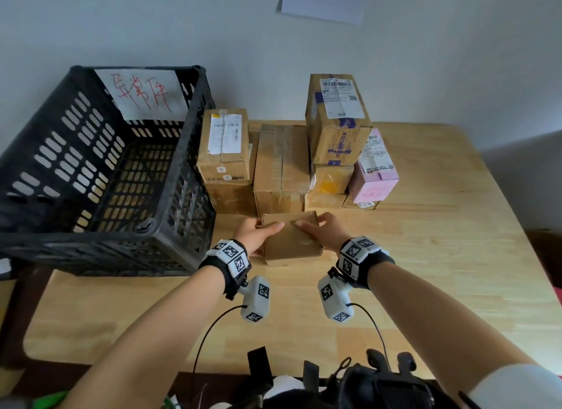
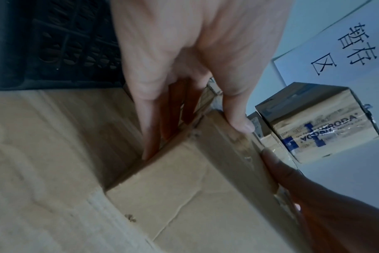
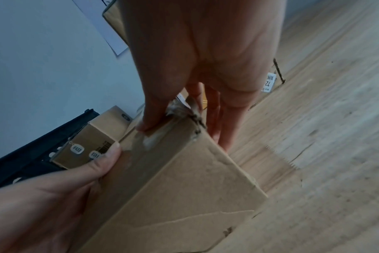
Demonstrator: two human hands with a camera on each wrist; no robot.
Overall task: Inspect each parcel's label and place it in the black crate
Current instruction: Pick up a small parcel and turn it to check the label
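Parcel number one is in play: a small plain brown parcel (image 1: 290, 236) sits on the wooden table (image 1: 425, 256), just in front of the stacked boxes and just right of the black crate (image 1: 100, 171). Both hands are on it. The left hand (image 1: 258, 233) clasps the left end, thumb on top and fingers curled down the side; the left wrist view shows those fingers (image 2: 149, 133) running down the cardboard wall to the table. The right hand (image 1: 324, 230) mirrors it on the right end, thumb across the top, fingers wrapped over the far side. So both are gripping the parcel, not merely resting on it.

Whether it has left the table is hard to tell; it looks to be at or barely off the surface. No label shows on the top face, only bare cardboard and torn tape at the corner. This reads as the pick-up for inspection. The next move likely calls for lifting and turning the parcel until a label faces the person, then carrying it left over the crate's rim, which stands high beside it. Behind wait the labelled cartons, among them a tall taped box (image 1: 337, 119) and a pink box (image 1: 374, 171).
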